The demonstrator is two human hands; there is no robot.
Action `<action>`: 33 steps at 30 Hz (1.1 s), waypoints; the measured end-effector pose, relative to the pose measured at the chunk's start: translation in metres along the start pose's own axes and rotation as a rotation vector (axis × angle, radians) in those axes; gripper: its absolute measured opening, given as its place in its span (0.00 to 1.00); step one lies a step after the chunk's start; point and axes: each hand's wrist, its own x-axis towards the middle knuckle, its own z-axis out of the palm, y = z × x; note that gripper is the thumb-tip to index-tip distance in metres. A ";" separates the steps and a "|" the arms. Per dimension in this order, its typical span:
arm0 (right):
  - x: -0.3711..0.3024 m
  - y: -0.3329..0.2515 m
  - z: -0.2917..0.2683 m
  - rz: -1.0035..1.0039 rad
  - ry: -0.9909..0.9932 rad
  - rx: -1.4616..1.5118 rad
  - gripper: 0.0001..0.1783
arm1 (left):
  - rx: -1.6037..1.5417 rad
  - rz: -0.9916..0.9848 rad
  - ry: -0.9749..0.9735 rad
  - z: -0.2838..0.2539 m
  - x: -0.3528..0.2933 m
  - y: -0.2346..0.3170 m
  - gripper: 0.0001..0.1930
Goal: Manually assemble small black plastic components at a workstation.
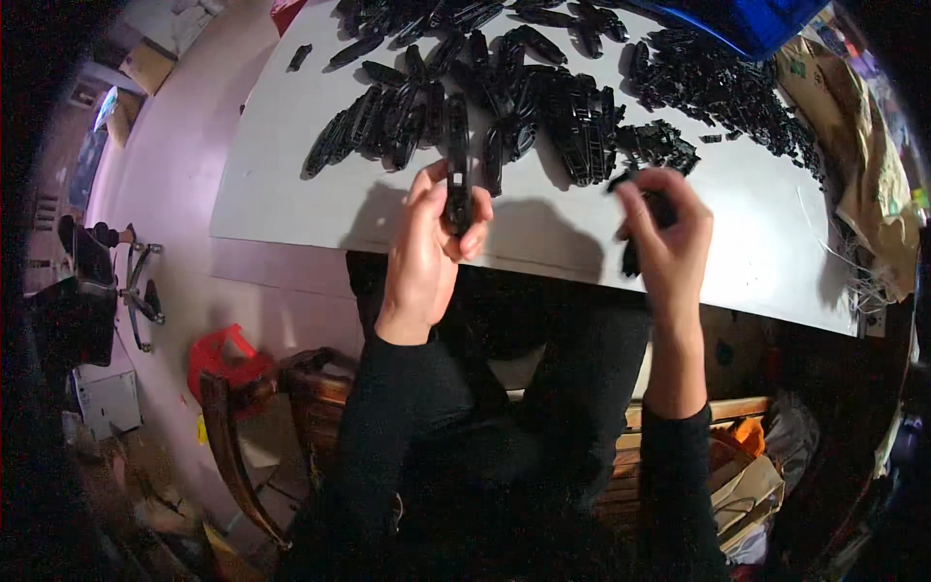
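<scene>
My left hand (pixel 427 247) grips a long, narrow black plastic part (pixel 458 160), held upright over the table's front edge with the fingers wrapped round its lower end. To the right, my right hand (pixel 671 238) is slightly blurred, its thumb and fingers curled. Dark shapes show between and beside those fingers; whether they are held or lie behind the hand is hard to make out. Just beyond it sits a small cluster of black pieces (pixel 659 145). Many similar long black parts (pixel 577 126) lie heaped farther back, ahead of my left hand.
The white table (pixel 281 194) also bears a pile of small black pieces (pixel 727 92) at the far right. Behind that stands a blue container (pixel 756 24). Brown paper bag (pixel 863 165) lines the right edge. A red plastic stool (pixel 228 359) and wooden chair (pixel 233 436) stand at lower left.
</scene>
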 end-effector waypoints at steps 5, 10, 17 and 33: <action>-0.025 -0.016 0.030 0.299 -0.390 0.549 0.07 | 0.348 0.071 -0.065 0.019 -0.014 -0.009 0.25; -0.031 -0.019 0.030 0.318 -0.415 0.677 0.07 | 0.424 0.096 -0.164 0.013 -0.018 -0.015 0.28; -0.034 -0.018 0.025 0.127 -0.423 0.245 0.07 | 0.878 0.396 -0.436 0.015 -0.022 -0.015 0.27; -0.059 -0.015 0.025 0.315 -0.353 0.366 0.08 | 0.924 0.307 -0.425 0.017 -0.044 -0.014 0.30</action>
